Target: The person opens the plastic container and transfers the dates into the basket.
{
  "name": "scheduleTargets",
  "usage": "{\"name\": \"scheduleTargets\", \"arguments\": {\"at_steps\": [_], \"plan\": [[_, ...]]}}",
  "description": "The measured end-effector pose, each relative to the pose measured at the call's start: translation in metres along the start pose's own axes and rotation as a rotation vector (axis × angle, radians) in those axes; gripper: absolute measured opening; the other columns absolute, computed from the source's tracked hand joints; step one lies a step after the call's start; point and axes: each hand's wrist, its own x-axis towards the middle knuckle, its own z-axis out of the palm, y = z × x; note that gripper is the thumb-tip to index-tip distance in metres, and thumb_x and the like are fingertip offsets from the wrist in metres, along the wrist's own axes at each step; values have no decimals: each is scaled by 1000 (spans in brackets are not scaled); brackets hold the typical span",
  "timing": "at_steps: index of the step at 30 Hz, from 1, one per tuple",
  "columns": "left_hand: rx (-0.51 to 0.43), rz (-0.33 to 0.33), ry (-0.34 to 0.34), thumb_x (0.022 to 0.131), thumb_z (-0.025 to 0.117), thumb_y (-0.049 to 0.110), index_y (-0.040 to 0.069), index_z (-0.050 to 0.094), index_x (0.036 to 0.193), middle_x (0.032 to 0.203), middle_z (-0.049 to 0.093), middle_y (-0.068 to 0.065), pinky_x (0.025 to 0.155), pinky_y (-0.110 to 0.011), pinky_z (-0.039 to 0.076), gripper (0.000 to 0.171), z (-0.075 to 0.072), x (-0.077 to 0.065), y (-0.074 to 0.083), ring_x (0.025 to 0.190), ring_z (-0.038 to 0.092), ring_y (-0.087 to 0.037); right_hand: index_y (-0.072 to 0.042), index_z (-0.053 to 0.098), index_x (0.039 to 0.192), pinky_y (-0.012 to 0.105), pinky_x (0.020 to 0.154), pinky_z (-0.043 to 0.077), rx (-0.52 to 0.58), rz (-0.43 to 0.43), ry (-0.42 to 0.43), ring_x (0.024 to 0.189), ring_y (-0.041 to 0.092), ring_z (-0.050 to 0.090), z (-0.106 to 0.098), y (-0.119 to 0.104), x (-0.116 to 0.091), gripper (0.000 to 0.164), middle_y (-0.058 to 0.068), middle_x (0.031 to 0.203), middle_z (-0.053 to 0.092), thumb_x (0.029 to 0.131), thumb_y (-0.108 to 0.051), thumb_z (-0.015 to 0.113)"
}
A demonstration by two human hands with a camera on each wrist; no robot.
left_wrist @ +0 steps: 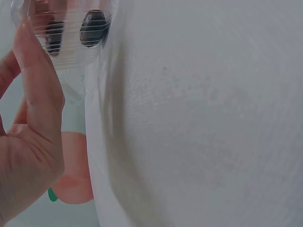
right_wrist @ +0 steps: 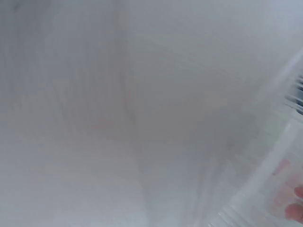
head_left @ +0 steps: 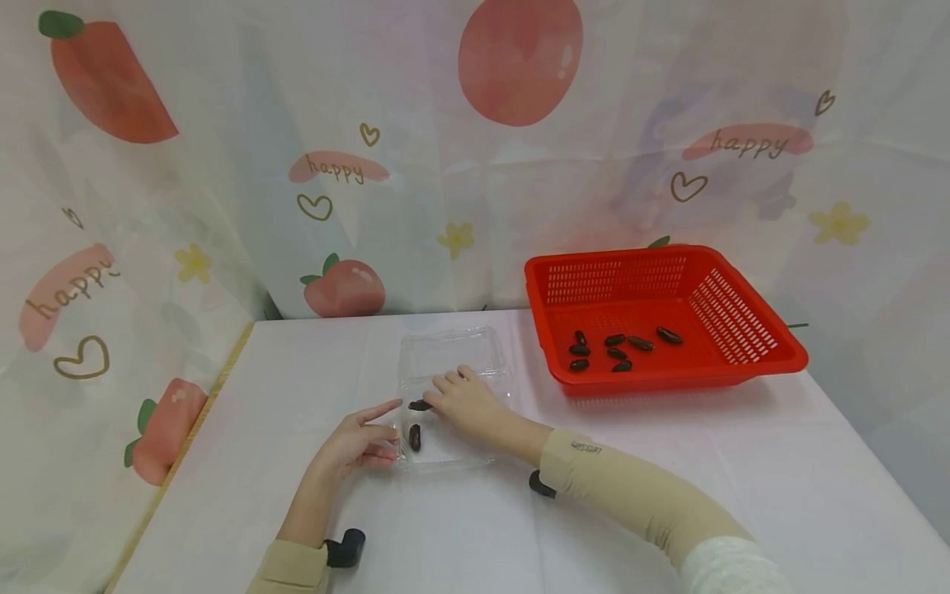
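A clear plastic clamshell box [head_left: 453,450] lies with its lid folded back on the white table. My right hand [head_left: 467,406] reaches over the box and pinches a dark brown, date-like piece [head_left: 418,405] at its left side. Through the ribbed wall in the left wrist view, that piece [left_wrist: 54,38] appears higher than a second dark date-like piece [left_wrist: 94,28] on the box floor. My left hand [head_left: 355,441] is beside the box's left wall, its fingers extended and fingertips right at the plastic. In the right wrist view only fingertips [right_wrist: 294,212] show at the lower right edge.
A red plastic basket [head_left: 764,363] with slotted sides stands to the right, holding several more dark date-like pieces [head_left: 640,343]. Behind the table [head_left: 297,371] hangs a printed curtain [head_left: 416,107]. The table's wooden edge [head_left: 215,396] shows at the left.
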Motion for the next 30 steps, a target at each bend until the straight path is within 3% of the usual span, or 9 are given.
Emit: {"name": "scheduleTargets", "arguments": {"at_steps": [7,13,30], "plan": [[8,-3,9,81,61,4,14,46,135,75,63,-7,53,-28,55,57,1,1,0,51,61,-15,-22,61,99,30,77,39,49,9,139,83,16,54,-15,17,-7,14,-2,87,55,87,-28,60],[12,-14,25,81,61,3,15,48,134,75,63,-8,51,-28,55,56,1,2,0,50,60,-15,-20,62,95,30,73,40,26,50,261,78,18,54,-28,40,-14,10,-1,81,55,86,-25,62],[7,-14,12,81,61,2,14,47,135,74,63,-7,50,-27,54,57,2,1,1,49,60,-14,-15,61,100,39,81,40,9,201,263,80,24,53,-47,107,-46,16,5,84,54,85,-20,64]]}}
